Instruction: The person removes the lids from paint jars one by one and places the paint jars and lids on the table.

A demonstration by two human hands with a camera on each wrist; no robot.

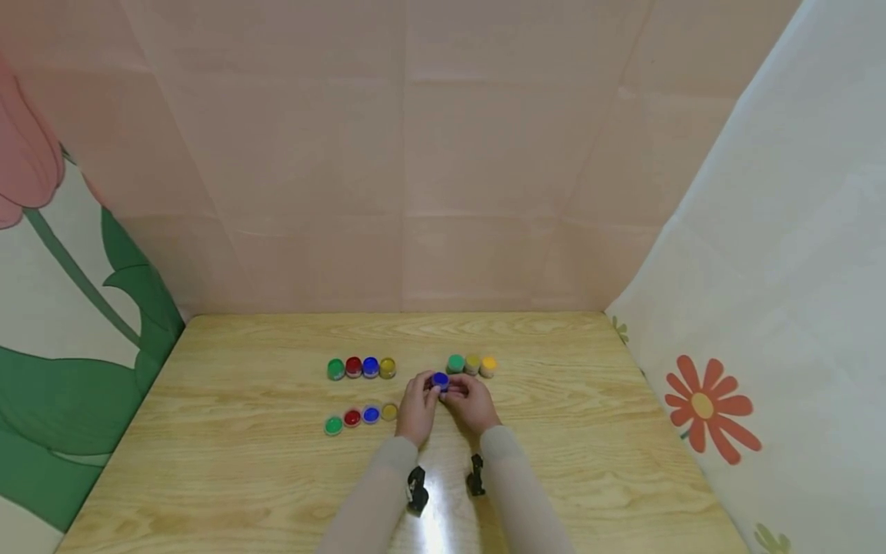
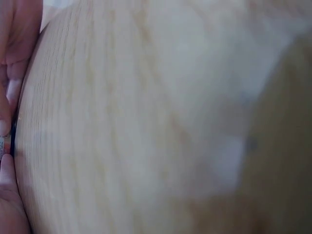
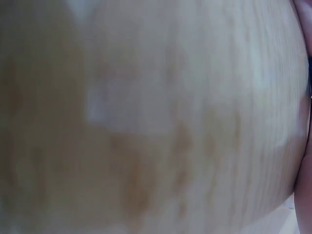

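Note:
A small blue paint jar [image 1: 441, 380] is held up between both hands near the middle of the table in the head view. My left hand [image 1: 418, 406] grips it from the left, with the thumb on the near side. From the right, my right hand [image 1: 473, 403] pinches the same jar with thumb and fingers. At the left edge of the left wrist view, part of the jar's label [image 2: 5, 144] shows between fingertips. Only a dark blue sliver shows at the right edge of the right wrist view.
Behind my right hand stand green [image 1: 455, 363], olive [image 1: 472, 363] and orange jars [image 1: 488, 366]. Green, red, blue and yellow jars [image 1: 371, 367] line up at back left. Matching flat lids [image 1: 352, 418] lie before them. A pink sheet [image 1: 401, 192] hangs behind the table [image 1: 588, 462].

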